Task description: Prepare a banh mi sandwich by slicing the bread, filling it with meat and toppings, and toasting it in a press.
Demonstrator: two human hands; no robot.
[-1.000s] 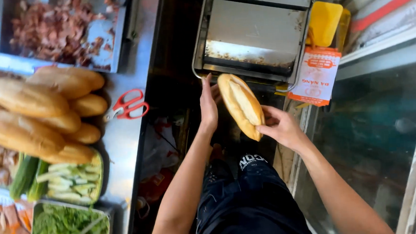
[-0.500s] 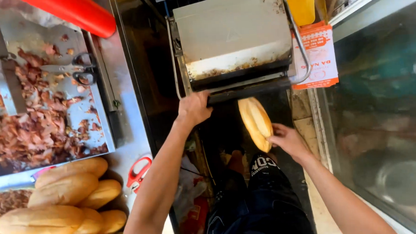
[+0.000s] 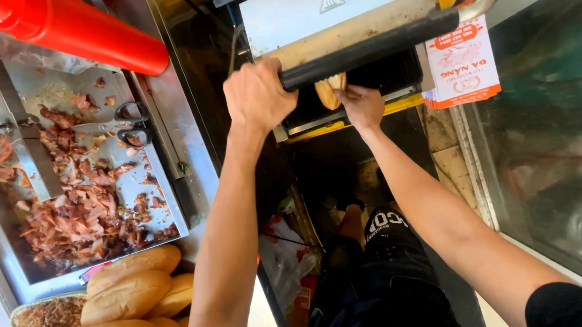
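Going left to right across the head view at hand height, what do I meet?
Tray of chopped meat → scissors → left hand on the press handle → bread roll → right hand → printed paper slip.

Both bare arms stretch forward. The left hand (image 3: pixel 257 96) is clenched in a fist, knuckles up; the right hand (image 3: pixel 362 107) reaches ahead, fingers curled closed.

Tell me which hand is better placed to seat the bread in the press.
Probably right: the right hand already holds the bread roll at the grill press opening, while the left hand grips the black handle.
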